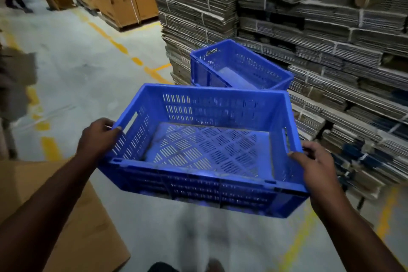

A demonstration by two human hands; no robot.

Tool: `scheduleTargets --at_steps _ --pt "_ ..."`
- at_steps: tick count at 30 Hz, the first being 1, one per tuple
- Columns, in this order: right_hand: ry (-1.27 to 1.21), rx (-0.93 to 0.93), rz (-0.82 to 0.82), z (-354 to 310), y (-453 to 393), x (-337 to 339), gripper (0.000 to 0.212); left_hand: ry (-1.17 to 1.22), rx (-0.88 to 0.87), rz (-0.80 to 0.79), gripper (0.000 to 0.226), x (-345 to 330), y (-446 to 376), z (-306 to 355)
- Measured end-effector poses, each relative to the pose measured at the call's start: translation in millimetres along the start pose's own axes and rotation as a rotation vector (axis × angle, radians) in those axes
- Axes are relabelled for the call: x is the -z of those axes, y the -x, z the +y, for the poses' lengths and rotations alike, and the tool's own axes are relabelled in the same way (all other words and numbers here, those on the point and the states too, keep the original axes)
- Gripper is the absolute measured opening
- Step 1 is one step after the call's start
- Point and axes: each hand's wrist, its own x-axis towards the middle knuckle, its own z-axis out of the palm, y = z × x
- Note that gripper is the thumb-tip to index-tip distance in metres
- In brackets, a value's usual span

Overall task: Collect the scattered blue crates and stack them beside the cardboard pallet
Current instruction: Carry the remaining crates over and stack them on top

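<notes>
Cardboard bundles [309,28], flattened and strapped, are rising in a tall wall ahead of both hands and running down past the right one; this is likely the pallet stack the task names. Concrete floor [88,62] with yellow lines is spreading out beyond the left hand. A flat brown carton [72,216] is lying below the left forearm.

Between the hands a blue crate [198,150] is hanging clear of the floor, empty, its open top facing up. It is being carried by its two short ends, which probably keeps it level and balanced. Beyond it, further from the hands and just beside the cardboard wall, a second blue crate [238,68] is sitting upright, seemingly the base of the stack being built; whether it is touching the bundles is unclear.

The left hand [97,137] is gripping the crate's left end wall at the rim by the handle slot, fingers curled over the edge. The right hand [313,165] is gripping the right end rim, thumb lying along the top. Judging by the line-up, the held crate is heading for the far one.
</notes>
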Motion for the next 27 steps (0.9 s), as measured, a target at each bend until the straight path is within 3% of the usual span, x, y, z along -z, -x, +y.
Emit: scheduleTargets --at_steps 6,10,14,18,22,27 --pt "-0.106 0.037 0.120 -54.8 -31.4 -78.8 0.017 -0.014 -0.188 -0.017 0.019 1.6 -157.3 30.7" --pt "-0.160 0.042 0.288 -82.2 -40.7 -134.2 0.028 0.018 -0.320 -0.094 0.017 -1.8 -245.9 57.4" --pt "-0.201 0.027 0.397 -110.1 -49.5 -177.7 0.024 0.029 -0.422 -0.190 0.012 5.8 -318.1 92.2" --pt "-0.212 0.010 0.490 -123.0 -60.4 -209.1 0.018 0.039 -0.508 -0.251 0.024 4.4 -376.7 135.4" --pt "-0.228 0.010 0.589 -133.5 -82.9 -227.8 0.018 0.074 -0.562 -0.314 0.017 -11.8 -417.4 170.4" --pt "-0.210 -0.012 0.641 -146.2 -135.2 -231.3 0.014 0.148 -0.584 -0.416 0.024 -39.9 -467.3 220.0"
